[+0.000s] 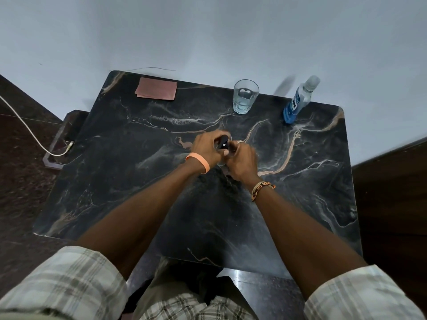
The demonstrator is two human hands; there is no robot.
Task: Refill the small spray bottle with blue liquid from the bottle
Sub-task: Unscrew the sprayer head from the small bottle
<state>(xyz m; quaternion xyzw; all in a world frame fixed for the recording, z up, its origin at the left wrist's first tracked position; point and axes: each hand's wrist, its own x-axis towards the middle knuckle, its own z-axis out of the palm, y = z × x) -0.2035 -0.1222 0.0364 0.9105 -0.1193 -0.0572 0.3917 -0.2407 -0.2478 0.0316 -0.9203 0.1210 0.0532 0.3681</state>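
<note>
text | blue bottle (297,101) label: white lettering, too blurred to read | elsewhere: nothing legible

Wall (208,31): plain, pale grey-blue.
Table (138,181): black marble with tan and white veins, set against the wall.
Floor (20,181): dark, speckled; white cable (23,121) at left.
Light: dim.

Glossy veined marble table (138,181), clear glass tumbler (245,97), transparent plastic bottle (299,100)

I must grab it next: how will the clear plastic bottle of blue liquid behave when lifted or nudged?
The clear plastic bottle of blue liquid looks tall and narrow, so a nudge would probably tip it. Blue liquid fills most of it, so it is likely hefty for its size. Its smooth wall may be slippery.
</note>
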